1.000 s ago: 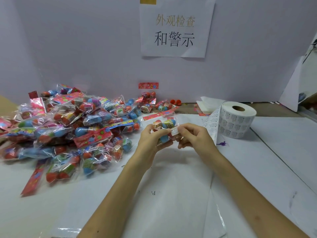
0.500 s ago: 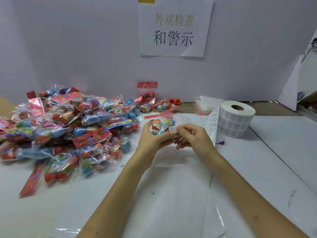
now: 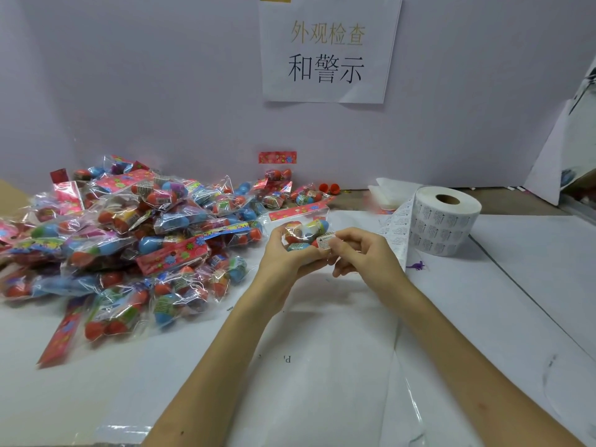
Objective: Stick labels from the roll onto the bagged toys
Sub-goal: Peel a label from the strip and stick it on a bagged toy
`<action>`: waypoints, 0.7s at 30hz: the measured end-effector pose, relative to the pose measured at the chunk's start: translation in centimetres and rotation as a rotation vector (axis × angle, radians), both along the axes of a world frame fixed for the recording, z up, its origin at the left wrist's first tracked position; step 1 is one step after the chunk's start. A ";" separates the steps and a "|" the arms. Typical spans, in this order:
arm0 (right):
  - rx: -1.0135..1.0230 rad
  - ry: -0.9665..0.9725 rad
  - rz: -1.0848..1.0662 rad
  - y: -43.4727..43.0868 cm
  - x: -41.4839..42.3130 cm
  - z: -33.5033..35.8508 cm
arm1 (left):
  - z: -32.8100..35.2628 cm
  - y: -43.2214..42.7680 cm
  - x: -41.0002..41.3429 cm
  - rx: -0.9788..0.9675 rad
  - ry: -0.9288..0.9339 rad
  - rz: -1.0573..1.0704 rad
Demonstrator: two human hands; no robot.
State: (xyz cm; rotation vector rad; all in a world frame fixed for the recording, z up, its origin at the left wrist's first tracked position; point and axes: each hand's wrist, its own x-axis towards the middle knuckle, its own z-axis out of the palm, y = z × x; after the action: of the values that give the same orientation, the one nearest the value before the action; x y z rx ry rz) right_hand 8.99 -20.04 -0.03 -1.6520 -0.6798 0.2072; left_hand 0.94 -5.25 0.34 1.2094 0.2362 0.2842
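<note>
**Bagged toy** (image 3: 304, 230): a clear bag of red, blue and yellow egg-shaped capsules with a red flowered header card. It is held above the table (image 3: 532, 285), near the middle of the view.

**Left hand** (image 3: 283, 259): holds the bagged toy from below, with the fingers curled under it and the thumb up along its left side.

**Right hand** (image 3: 364, 253): thumb and forefinger pinch a small white label (image 3: 325, 241) with black print. The label lies against the right end of the bag (whether it is fully stuck down cannot be told). The other fingers are curled in loosely.

**Roll** (image 3: 446, 221): a white roll of labels lying flat on the table, cardboard core facing up, to the right of the hands. A printed strip (image 3: 398, 227) comes off its left side and runs down behind the right hand.

**Pile of bagged toys** (image 3: 129, 240): a large heap of similar bags on the left of the table, reaching back to the wall.

**Purple figure** (image 3: 417, 265): small, on the table just in front of the roll.

**Red balls** (image 3: 330, 188): two, loose at the foot of the wall, behind the held bag.

**Paper sign** (image 3: 327, 50): a white sheet fixed to the wall above, printed with Chinese characters.
</note>
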 end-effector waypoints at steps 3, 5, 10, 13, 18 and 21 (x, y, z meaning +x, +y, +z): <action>0.010 0.024 0.014 0.0 0.0 -0.1 | -0.1 0.0 0.0 -0.010 -0.004 -0.002; -0.001 0.025 0.011 0.1 0.0 -0.2 | -0.1 -0.1 0.0 -0.013 -0.005 0.009; 0.003 -0.001 -0.021 0.2 0.0 -0.3 | -0.2 -0.1 0.2 0.010 0.012 0.029; -0.021 -0.080 -0.062 0.1 0.1 -0.4 | -0.3 -0.2 0.2 0.007 0.000 0.009; 0.018 0.005 0.005 0.0 0.2 -0.3 | 0.0 -0.1 0.0 0.000 -0.003 -0.028; 0.010 -0.003 -0.006 -0.1 0.3 -0.4 | 0.0 -0.2 0.0 0.013 0.006 -0.021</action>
State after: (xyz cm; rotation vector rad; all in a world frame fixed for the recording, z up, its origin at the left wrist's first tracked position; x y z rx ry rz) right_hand 9.32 -20.14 -0.41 -1.6452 -0.6771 0.1966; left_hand 0.98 -5.47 0.34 1.2250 0.2270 0.2646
